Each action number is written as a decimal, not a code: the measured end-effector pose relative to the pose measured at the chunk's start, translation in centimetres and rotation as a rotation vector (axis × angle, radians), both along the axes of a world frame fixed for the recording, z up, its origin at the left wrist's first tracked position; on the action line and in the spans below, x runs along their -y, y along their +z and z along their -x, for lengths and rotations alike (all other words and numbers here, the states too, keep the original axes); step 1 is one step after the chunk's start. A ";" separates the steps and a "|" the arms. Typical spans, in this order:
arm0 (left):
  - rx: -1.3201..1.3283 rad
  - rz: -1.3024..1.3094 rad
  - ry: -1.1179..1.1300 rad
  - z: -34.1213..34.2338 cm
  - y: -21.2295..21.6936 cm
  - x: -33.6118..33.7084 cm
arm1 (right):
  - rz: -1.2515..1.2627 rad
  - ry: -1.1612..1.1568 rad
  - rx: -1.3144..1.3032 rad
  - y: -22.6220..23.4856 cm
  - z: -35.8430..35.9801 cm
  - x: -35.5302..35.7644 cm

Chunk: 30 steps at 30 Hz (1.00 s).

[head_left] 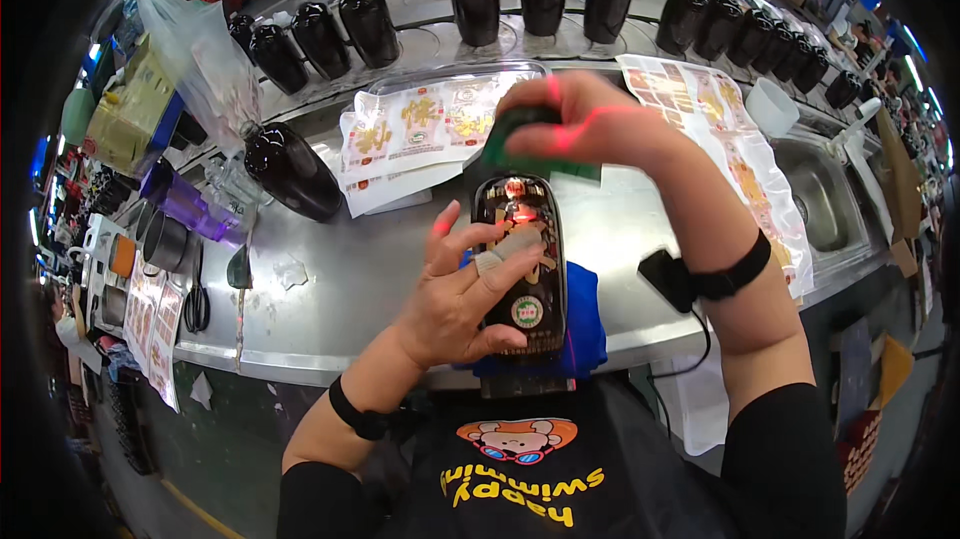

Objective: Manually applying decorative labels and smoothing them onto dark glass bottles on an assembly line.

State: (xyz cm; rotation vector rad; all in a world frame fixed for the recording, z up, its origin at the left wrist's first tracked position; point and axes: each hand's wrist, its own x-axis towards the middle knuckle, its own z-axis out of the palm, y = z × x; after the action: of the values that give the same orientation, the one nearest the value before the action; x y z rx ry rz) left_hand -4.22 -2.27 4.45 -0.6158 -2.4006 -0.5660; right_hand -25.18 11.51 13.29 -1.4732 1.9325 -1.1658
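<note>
Steel bench (330, 279) packed with dark bottles and label sheets (420, 124). From the head view, my left hand (465, 289) wraps the dark bottle (520, 259) lying on a blue cloth (590, 324), steadying it, while my right hand (590, 119), wrist bent down, pinches a green cap (520, 134) at its neck.
</note>
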 end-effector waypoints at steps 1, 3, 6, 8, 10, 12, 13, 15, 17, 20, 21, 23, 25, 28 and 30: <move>0.002 -0.032 -0.011 0.1 0.0 0.2 | -0.014 0.151 -0.096 -0.3 0.1 0.2; 0.002 -0.102 -0.036 0.4 -0.1 0.5 | -0.128 -0.052 -0.320 -0.6 0.2 0.1; -0.006 -0.109 0.062 1.0 -0.3 0.9 | -0.056 0.008 -0.115 -0.8 0.4 0.2; 0.001 -0.107 0.045 1.2 -0.5 0.9 | -0.075 0.140 -0.147 -1.0 0.6 0.4; -0.015 -0.089 0.047 1.2 -0.6 1.1 | -0.107 0.119 -0.191 -1.2 1.0 0.8; -0.015 -0.076 0.051 1.2 -0.7 1.2 | -0.134 0.124 -0.216 -1.4 1.4 1.1; -0.015 -0.068 0.051 1.2 -0.8 1.2 | -0.139 0.139 -0.234 -1.4 1.6 1.3; -0.019 -0.067 0.051 1.2 -0.7 1.1 | -0.125 0.147 -0.289 -1.6 2.0 1.5; -0.019 -0.075 0.050 1.3 -0.5 1.2 | -0.150 0.128 -0.296 -1.8 2.2 1.6; 0.015 -0.090 0.026 1.6 0.2 1.5 | -0.102 0.095 -0.285 -2.5 2.2 1.5; 0.041 -0.094 0.005 1.8 0.6 1.9 | -0.093 0.073 -0.280 -2.8 2.1 1.4; 0.023 -0.080 -0.006 2.7 1.3 2.6 | -0.030 -0.006 -0.182 -3.6 1.7 1.0; 0.050 -0.061 -0.027 3.6 1.6 2.9 | 0.087 -0.133 -0.029 -4.6 1.1 0.2; 0.091 -0.066 -0.059 4.7 1.8 3.3 | 0.252 -0.376 0.312 -6.0 -0.3 -1.8; 0.128 -0.115 -0.082 5.3 1.8 3.5 | 0.238 -0.524 0.568 -6.5 -1.3 -3.6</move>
State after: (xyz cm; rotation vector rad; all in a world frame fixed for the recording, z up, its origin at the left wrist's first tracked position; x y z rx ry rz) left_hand -9.52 -5.79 6.28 -0.6484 -2.4492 -0.7942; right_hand -23.86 15.06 6.76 -0.6080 1.8425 -1.8524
